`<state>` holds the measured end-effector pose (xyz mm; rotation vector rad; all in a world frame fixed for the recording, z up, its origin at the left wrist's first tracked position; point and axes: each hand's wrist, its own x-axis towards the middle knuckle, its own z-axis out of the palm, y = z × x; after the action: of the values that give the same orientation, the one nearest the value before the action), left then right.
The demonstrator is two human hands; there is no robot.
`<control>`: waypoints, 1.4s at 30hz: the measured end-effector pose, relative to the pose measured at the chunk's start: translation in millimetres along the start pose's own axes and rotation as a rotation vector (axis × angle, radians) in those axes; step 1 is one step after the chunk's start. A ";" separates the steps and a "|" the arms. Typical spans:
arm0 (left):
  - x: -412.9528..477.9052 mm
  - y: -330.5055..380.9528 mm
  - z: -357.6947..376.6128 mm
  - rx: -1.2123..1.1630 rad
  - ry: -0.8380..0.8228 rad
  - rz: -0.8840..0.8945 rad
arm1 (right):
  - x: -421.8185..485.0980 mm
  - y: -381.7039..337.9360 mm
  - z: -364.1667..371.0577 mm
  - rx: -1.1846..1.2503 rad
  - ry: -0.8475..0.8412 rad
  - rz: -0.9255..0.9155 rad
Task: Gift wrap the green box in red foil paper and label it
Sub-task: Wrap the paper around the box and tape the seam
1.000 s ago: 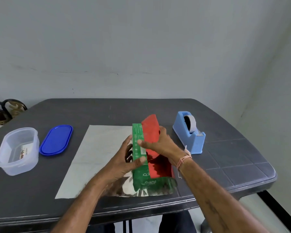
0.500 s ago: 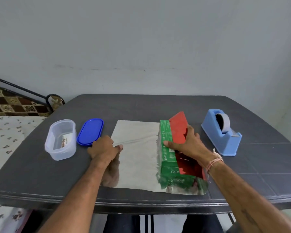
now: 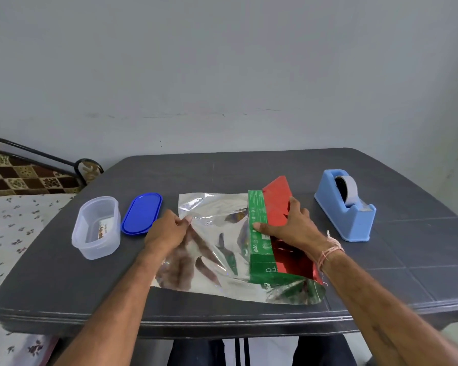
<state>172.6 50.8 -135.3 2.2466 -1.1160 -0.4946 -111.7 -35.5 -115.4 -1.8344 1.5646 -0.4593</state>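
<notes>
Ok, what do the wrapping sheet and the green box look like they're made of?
The wrapping sheet looks like thin metallised foil paper: mirror-silver face up, glossy red on the folded-over flap, with reflections and soft crinkles. The green box is probably printed cardboard with a slight sheen, judging by its crisp edges and printed text.

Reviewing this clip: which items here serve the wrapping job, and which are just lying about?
Job: green box, red foil paper, left hand, right hand, tape dispenser (untouched, likely needed).
Idle: clear container (printed slip inside), blue lid.
</notes>
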 end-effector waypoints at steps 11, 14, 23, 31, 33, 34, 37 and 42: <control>13.7 13.9 -46.1 -0.814 -0.526 0.074 | 4.3 4.2 1.3 -0.003 -0.010 0.002; 9.9 47.8 -52.0 -0.662 -0.489 0.199 | 2.8 3.2 -0.1 -0.004 -0.012 0.010; -5.2 142.6 -26.4 -0.531 -0.621 0.402 | -0.2 0.8 -4.2 0.119 -0.035 -0.009; -16.2 168.4 36.4 -0.543 -0.691 0.391 | -5.8 4.9 -26.9 0.785 -0.128 -0.012; -16.5 166.4 50.5 -0.535 -0.696 0.368 | -8.4 8.8 -34.1 0.751 -0.073 -0.038; -18.6 165.6 56.1 -0.533 -0.699 0.351 | -10.7 8.6 -37.8 0.743 -0.049 -0.042; -28.1 165.7 69.6 -0.523 -0.725 0.328 | -10.8 11.4 -43.3 0.712 -0.002 0.008; -39.1 170.8 77.4 -0.519 -0.770 0.357 | -2.4 11.6 -44.3 0.638 -0.001 0.053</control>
<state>5.2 -25.8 -82.5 1.3741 -1.4878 -1.3747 -149.5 -45.3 -91.4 -1.2968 1.2626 -0.8212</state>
